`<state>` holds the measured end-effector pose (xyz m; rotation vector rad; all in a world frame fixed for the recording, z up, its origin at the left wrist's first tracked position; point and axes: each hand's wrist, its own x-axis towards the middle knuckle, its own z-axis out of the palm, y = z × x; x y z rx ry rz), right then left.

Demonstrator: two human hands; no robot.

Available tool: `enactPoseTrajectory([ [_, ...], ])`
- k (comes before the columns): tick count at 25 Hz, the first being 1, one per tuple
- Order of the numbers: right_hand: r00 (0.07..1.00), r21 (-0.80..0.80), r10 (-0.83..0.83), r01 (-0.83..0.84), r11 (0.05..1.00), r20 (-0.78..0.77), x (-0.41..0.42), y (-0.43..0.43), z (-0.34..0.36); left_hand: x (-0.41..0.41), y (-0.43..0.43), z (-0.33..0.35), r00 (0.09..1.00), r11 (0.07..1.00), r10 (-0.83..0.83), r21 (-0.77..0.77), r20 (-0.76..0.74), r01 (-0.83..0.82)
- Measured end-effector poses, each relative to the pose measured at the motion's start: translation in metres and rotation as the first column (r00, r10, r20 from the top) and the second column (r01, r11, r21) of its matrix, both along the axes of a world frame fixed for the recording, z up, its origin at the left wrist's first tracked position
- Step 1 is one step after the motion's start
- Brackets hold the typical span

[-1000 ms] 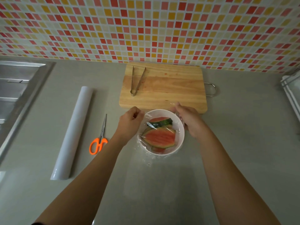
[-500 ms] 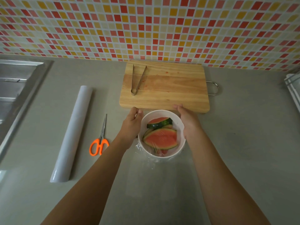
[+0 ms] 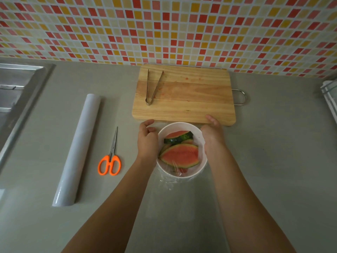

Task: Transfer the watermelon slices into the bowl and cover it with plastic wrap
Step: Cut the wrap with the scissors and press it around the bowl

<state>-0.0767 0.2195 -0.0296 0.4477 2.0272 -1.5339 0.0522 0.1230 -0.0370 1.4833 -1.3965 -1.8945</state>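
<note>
A white bowl [image 3: 179,126] stands on the grey counter just in front of the cutting board. Several watermelon slices [image 3: 180,155] lie in it, red flesh up with green rind. Clear plastic wrap [image 3: 169,181] is stretched over the bowl and bunches on the counter at its near side. My left hand [image 3: 146,140] presses against the bowl's left side, fingers curled on the wrap. My right hand [image 3: 212,133] cups the bowl's right rim, holding the film down there.
A wooden cutting board [image 3: 184,99] with metal tongs [image 3: 152,88] lies behind the bowl. Orange-handled scissors [image 3: 110,157] and a roll of plastic wrap [image 3: 78,148] lie to the left. A steel sink [image 3: 16,99] is at far left, a rack [image 3: 330,99] at far right.
Both hands slid from the bowl's far rim down along its sides, smoothing the wrap tighter over the slices. The bowl stays in place.
</note>
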Motion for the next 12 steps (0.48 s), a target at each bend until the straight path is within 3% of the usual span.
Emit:
enactPoseTrajectory([
  [4,0.962,-0.073,-0.253,0.261,0.963,0.106,-0.002,0.003,-0.003,0.006,0.0,-0.005,0.996,0.996,0.081,0.042,0.028,-0.082],
  [6,0.903,-0.142,-0.402,0.422,0.895,0.15,-0.009,0.013,-0.002,0.017,-0.008,-0.009,0.992,1.0,0.011,0.028,0.128,-0.015],
  [8,0.868,-0.151,-0.49,0.476,0.867,-0.079,-0.013,0.031,0.003,0.029,-0.019,-0.009,0.953,0.979,-0.067,-0.166,0.295,0.12],
  [9,0.852,-0.173,-0.455,0.423,0.89,-0.257,-0.01,0.038,0.007,0.033,-0.022,-0.008,0.964,0.954,-0.054,-0.271,0.261,0.126],
  [10,0.842,-0.211,-0.342,0.276,0.938,-0.417,-0.002,0.042,0.011,0.034,-0.023,-0.004,0.991,0.938,-0.07,-0.332,0.113,0.104],
  [12,0.812,-0.177,0.038,-0.172,0.969,-0.582,0.023,0.042,0.012,0.027,-0.017,0.005,0.941,0.927,-0.276,-0.313,-0.195,0.208],
])
